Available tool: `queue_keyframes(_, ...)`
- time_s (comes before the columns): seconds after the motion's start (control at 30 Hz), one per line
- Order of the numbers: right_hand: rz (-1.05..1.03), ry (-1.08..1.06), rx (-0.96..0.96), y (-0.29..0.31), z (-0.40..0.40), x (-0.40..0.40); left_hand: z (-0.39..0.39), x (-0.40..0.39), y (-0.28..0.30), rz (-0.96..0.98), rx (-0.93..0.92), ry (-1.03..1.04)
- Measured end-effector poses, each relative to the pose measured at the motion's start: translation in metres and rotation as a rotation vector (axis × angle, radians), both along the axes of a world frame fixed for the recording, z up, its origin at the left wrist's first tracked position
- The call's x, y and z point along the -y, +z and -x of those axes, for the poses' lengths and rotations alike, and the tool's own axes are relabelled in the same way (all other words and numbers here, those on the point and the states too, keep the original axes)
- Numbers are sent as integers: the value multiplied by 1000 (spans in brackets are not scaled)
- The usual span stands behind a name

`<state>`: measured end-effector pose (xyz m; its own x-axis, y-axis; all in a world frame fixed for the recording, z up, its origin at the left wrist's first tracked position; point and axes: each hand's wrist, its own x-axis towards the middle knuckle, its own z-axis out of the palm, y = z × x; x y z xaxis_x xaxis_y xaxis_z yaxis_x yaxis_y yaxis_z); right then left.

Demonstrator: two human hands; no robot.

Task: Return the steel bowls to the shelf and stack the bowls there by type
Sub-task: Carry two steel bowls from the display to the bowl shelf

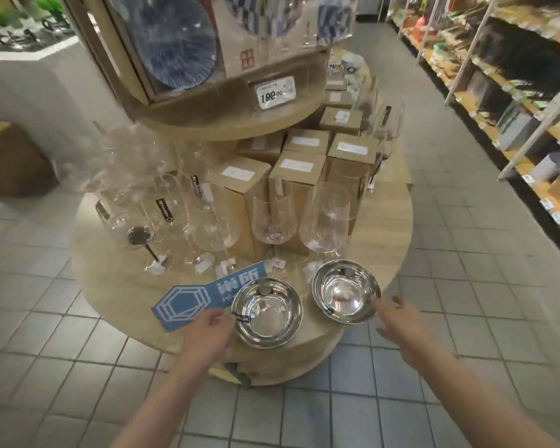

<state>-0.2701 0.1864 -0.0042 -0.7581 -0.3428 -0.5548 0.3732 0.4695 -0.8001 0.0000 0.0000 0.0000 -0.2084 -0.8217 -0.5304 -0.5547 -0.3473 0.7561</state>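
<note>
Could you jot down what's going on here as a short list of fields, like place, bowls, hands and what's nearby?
place: round light-wood display stand in a shop aisle
bowls: two shiny steel bowls, left one and right one, side by side near the front edge, apart, not stacked
left hand: open, at the left bowl's rim
right hand: open, fingertips at the right bowl's rim
nearby: clear wine glasses, brown cardboard boxes, blue hexagon-logo sign

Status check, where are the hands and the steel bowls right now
Left hand open at left bowl rim. Right hand open, fingertips at right bowl. Both bowls side by side on round display table, unstacked. Wine glasses close behind.
</note>
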Motion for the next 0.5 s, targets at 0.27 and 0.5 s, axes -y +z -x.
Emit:
queue_keyframes(0.27,74,27,150,-38,-19,20,20,17,-18,69,184,-134)
queue_keyframes(0.5,172,-57,203,-14,-8,1,33,18,-17,-310,-138,-115)
